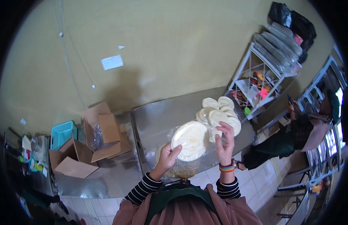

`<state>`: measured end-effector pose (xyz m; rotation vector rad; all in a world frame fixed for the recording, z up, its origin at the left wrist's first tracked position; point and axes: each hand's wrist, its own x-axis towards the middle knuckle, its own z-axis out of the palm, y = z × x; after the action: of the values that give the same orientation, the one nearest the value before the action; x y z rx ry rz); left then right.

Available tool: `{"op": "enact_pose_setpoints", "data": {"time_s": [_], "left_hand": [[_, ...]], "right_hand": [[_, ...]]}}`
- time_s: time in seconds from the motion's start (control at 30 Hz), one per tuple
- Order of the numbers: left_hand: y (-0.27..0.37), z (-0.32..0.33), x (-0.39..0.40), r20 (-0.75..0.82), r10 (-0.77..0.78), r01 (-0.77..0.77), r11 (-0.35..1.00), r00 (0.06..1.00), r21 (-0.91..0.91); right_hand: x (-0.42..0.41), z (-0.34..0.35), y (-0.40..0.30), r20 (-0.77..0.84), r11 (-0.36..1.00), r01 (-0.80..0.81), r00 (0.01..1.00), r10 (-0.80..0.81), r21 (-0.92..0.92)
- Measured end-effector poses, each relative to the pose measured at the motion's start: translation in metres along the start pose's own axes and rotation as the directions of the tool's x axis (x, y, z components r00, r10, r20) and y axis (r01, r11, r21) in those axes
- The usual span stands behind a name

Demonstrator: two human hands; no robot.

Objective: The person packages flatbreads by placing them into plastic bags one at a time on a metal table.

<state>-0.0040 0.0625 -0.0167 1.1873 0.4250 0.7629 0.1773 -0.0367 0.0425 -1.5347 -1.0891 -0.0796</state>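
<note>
My left hand (169,157) grips the near left edge of a large pale round flatbread (190,140), thumb on top. Clear plastic film (171,132) shows around that bread's edges. To its right, my right hand (226,144) is raised with thumb and fingers apart and nothing between them. Just beyond its fingertips lies a spread pile of pale round flatbreads (218,116), overlapping on the metal tabletop (160,112); whether the fingers touch one I cannot tell. Below the held bread, more bread in clear plastic (185,168) sits at the table's front edge, partly hidden.
Open cardboard boxes (112,129) and a turquoise plastic basket (63,135) stand on the left table. At the right rear is a white metal rack (254,81) stacked with plastic packs (280,45). Another person (292,132) stands at the right, holding a phone-like object.
</note>
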Motion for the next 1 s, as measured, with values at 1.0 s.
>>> {"op": "enact_pose_setpoints", "data": {"time_s": [1.0], "left_hand": [[-0.034,0.069,0.016,0.639,-0.293,0.254,0.955,0.712,0.155]], "right_hand": [[-0.055,-0.101,0.004,-0.385,0.933,-0.240,0.914,0.124,-0.269]]}}
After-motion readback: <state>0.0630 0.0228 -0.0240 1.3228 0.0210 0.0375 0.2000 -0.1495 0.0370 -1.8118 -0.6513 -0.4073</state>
